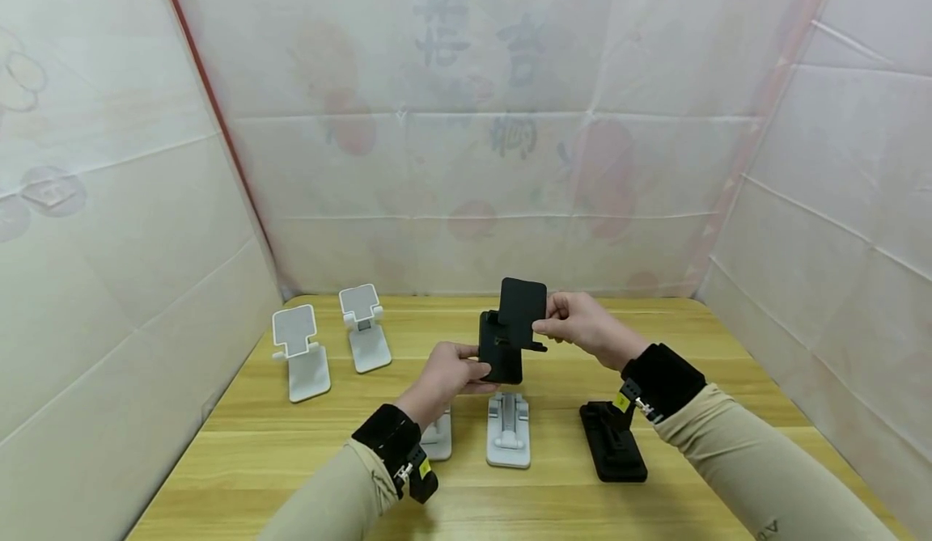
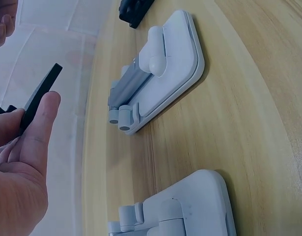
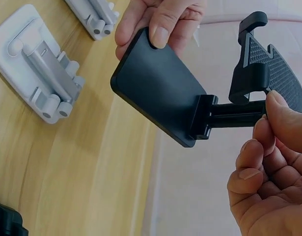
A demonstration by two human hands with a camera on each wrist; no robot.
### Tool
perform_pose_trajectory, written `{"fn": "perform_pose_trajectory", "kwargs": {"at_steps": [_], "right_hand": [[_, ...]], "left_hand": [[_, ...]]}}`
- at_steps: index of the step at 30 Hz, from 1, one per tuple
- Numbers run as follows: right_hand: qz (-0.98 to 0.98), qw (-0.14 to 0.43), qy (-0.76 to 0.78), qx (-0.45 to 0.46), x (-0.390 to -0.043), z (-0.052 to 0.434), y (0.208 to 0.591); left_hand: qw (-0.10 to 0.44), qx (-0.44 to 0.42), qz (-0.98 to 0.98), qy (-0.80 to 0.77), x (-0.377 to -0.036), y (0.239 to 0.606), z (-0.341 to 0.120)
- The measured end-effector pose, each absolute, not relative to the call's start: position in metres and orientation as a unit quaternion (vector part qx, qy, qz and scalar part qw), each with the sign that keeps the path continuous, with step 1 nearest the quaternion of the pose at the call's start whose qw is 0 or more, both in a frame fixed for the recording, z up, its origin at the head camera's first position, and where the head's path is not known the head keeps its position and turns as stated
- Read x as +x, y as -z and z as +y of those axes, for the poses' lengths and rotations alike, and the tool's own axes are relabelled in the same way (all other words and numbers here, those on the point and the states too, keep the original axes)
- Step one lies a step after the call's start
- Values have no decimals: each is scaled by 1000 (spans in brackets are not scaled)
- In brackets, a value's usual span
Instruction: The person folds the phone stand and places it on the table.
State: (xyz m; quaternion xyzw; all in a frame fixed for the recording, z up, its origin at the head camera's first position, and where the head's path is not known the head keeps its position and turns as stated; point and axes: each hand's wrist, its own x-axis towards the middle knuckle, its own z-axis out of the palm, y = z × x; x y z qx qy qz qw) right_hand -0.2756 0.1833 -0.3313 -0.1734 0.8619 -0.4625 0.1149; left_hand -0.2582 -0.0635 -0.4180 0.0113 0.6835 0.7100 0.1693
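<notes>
Both hands hold one black phone stand (image 1: 523,306) up above the table, with its arm unfolded. My left hand (image 1: 447,375) grips the flat base plate (image 3: 160,88) by its edge, thumb on one face. Thumb and fingers of my right hand (image 1: 586,327) pinch the edge of the cradle plate (image 3: 283,73), which has a textured face and two hooked lips. Between the plates, the arm (image 3: 236,114) shows in the right wrist view. Under the hands lie a folded white phone stand (image 1: 508,436) and another white one (image 1: 439,442), partly hidden by my left wrist.
Two unfolded white phone stands, one nearer (image 1: 309,375) and one farther (image 1: 370,348), stand at the table's left. A folded black phone stand (image 1: 619,452) lies below my right wrist. Printed cloth walls (image 1: 466,161) enclose the wooden table (image 1: 240,460) at the back and sides.
</notes>
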Motion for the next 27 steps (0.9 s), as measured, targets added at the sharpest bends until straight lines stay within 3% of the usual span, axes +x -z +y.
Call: {"fn": "perform_pose_trajectory", "kwargs": {"at_steps": [27], "right_hand": [[914,-17,358,-189,-279,165,352]], "left_hand": [[180,19,672,-718,-252,415,-65]]}}
